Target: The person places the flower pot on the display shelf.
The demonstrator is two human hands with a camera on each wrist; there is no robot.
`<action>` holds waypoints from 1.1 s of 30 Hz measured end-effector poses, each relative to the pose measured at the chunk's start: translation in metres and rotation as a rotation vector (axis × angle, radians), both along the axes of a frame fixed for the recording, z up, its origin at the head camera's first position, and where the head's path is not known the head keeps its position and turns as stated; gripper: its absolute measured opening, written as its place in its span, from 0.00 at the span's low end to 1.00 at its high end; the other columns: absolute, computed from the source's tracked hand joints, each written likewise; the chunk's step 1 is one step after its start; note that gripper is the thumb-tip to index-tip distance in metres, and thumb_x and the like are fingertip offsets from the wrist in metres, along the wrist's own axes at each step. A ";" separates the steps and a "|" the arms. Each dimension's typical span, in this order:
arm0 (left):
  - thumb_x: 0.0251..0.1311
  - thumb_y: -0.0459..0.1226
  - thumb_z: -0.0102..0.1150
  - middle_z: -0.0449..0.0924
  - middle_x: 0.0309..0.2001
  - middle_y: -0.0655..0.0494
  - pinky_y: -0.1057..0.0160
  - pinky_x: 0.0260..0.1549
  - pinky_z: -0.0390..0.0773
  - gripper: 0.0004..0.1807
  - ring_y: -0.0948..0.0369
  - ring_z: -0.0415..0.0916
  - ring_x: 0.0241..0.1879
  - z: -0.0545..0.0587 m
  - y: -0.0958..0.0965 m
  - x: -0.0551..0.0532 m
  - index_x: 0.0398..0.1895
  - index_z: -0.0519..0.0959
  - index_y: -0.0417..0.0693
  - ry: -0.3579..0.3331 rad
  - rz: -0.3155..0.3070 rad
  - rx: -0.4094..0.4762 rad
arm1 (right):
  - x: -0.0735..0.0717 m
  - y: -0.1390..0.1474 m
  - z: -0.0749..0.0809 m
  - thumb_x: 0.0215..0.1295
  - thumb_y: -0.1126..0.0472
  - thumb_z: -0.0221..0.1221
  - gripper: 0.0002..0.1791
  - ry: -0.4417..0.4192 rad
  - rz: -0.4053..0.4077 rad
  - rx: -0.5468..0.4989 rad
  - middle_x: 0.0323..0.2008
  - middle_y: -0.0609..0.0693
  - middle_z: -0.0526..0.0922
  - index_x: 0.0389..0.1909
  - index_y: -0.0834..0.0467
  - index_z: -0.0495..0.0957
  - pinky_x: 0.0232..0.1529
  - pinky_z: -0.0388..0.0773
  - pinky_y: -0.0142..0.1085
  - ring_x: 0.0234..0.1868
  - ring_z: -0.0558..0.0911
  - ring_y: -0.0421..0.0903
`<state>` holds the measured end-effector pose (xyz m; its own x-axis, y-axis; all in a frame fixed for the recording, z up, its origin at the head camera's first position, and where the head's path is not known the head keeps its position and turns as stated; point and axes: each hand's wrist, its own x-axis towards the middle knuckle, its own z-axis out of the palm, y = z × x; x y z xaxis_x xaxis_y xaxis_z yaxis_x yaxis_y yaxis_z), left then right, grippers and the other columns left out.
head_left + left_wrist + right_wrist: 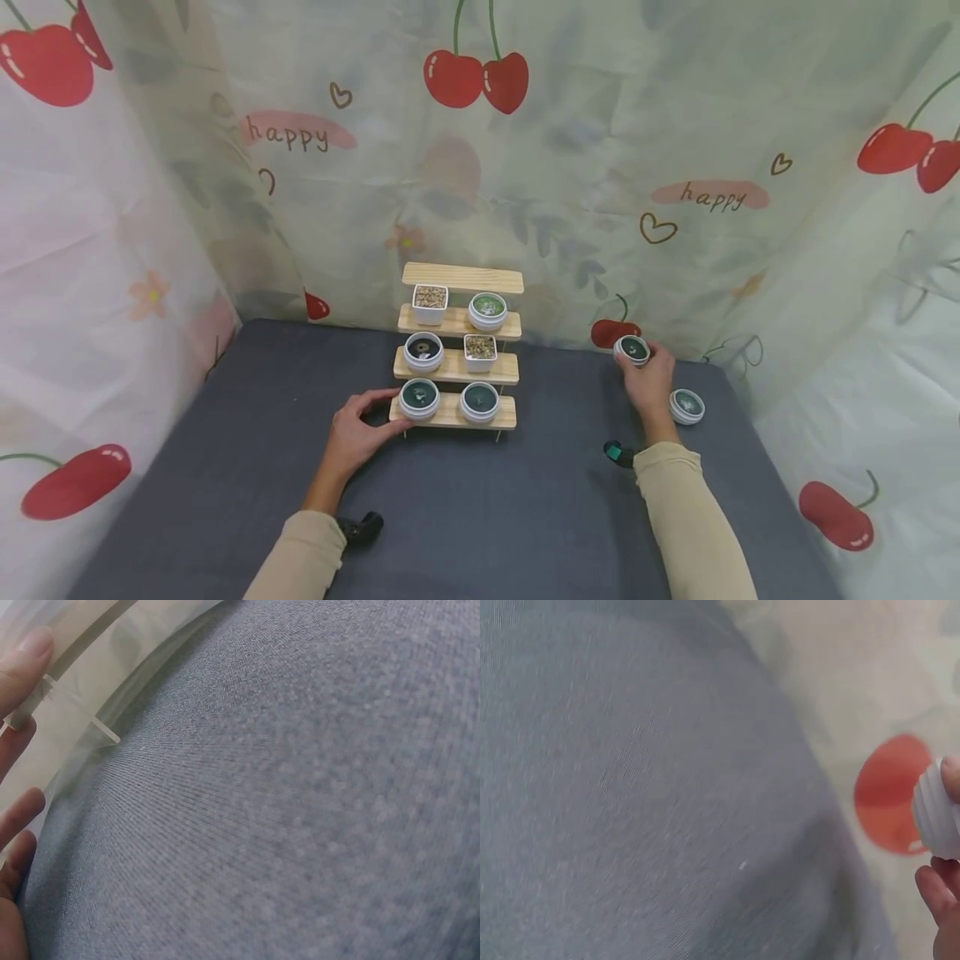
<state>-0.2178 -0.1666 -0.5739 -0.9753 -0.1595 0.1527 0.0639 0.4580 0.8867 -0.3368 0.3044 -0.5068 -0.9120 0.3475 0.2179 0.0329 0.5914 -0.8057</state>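
Observation:
In the head view a small wooden tiered stand holds pots on its three lower boards. My left hand grips the left end of the lowest board, thumb at the front, close beside a round white pot with a dark green top. The left wrist view shows the thumb at the board's edge, with a clear leg below. Over at the right, my right hand holds another round white pot with a dark green top. Its ribbed side shows between thumb and fingers in the right wrist view.
One more round white pot stands on the dark table cloth, right of my right wrist. Square white pots and other round ones sit on the stand. A cherry-print curtain encloses the back and sides.

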 end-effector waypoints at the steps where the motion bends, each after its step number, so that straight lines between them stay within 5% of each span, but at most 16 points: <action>1: 0.40 0.59 0.81 0.83 0.57 0.57 0.48 0.61 0.70 0.36 0.55 0.74 0.59 0.000 0.000 0.000 0.57 0.83 0.67 -0.001 -0.002 -0.002 | 0.000 -0.002 0.003 0.68 0.57 0.65 0.37 0.012 0.010 0.001 0.65 0.70 0.63 0.69 0.70 0.60 0.70 0.62 0.56 0.67 0.65 0.64; 6: 0.40 0.60 0.81 0.82 0.57 0.57 0.48 0.61 0.70 0.36 0.55 0.74 0.59 0.001 0.001 0.001 0.57 0.83 0.68 -0.009 -0.005 0.004 | 0.002 -0.017 0.019 0.66 0.58 0.67 0.38 0.080 0.059 -0.026 0.64 0.69 0.62 0.69 0.69 0.61 0.62 0.69 0.48 0.62 0.69 0.63; 15: 0.40 0.60 0.81 0.83 0.57 0.58 0.48 0.61 0.70 0.36 0.56 0.74 0.59 0.000 0.000 0.001 0.57 0.83 0.68 0.006 -0.003 -0.004 | 0.006 -0.049 0.052 0.63 0.64 0.69 0.38 0.145 0.198 -0.185 0.63 0.66 0.61 0.68 0.69 0.61 0.42 0.71 0.13 0.53 0.74 0.46; 24: 0.39 0.62 0.81 0.83 0.57 0.59 0.48 0.61 0.70 0.36 0.56 0.74 0.59 0.000 0.000 0.001 0.57 0.83 0.68 0.008 -0.007 -0.013 | 0.010 -0.078 0.086 0.64 0.57 0.70 0.37 0.149 0.294 -0.138 0.62 0.64 0.64 0.68 0.65 0.64 0.42 0.71 0.17 0.52 0.75 0.48; 33: 0.40 0.60 0.81 0.84 0.56 0.59 0.48 0.61 0.70 0.36 0.56 0.74 0.58 0.000 -0.001 0.001 0.57 0.83 0.67 0.012 -0.004 -0.012 | 0.008 -0.112 0.111 0.66 0.58 0.68 0.37 0.139 0.410 -0.149 0.66 0.63 0.65 0.70 0.64 0.62 0.53 0.75 0.30 0.59 0.74 0.53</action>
